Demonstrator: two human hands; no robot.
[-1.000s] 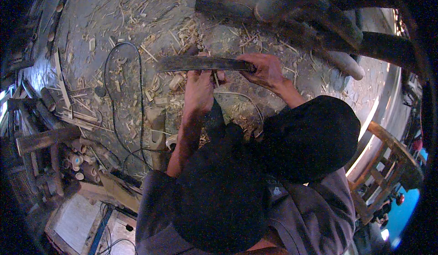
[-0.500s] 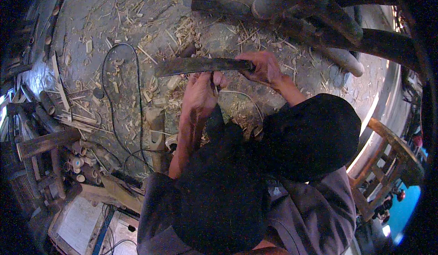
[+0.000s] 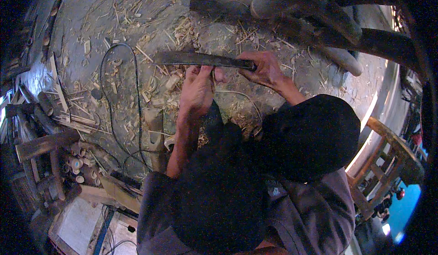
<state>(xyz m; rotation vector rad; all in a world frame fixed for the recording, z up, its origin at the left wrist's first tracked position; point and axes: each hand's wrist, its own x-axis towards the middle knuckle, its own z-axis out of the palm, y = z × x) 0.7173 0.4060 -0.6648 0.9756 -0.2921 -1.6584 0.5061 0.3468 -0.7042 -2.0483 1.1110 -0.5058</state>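
A long, dark, broad-bladed machete (image 3: 196, 58) lies crosswise above the floor, its tip toward the left. My right hand (image 3: 265, 69) is closed round its handle end. Just below the blade, my left hand (image 3: 197, 89) has its fingers pinched together, with fingertips close to the lower edge. Whatever the left fingers hold is too small and dark to name, and I cannot tell whether they touch the blade. My knees in dark cloth (image 3: 310, 138) hide part of the floor beneath.
Wood shavings (image 3: 182, 31) litter the floor. A black cable (image 3: 102, 74) loops at left. Thick dark poles (image 3: 219, 4) lie at the far right. Cut tube pieces (image 3: 77, 163) and thin strips (image 3: 75, 122) lie at left; a wooden chair (image 3: 378, 163) stands at right.
The machete's tip end has swung slightly away from me, so the blade's angle differs. My left hand has shifted a little left. My right hand stays nearly in place.
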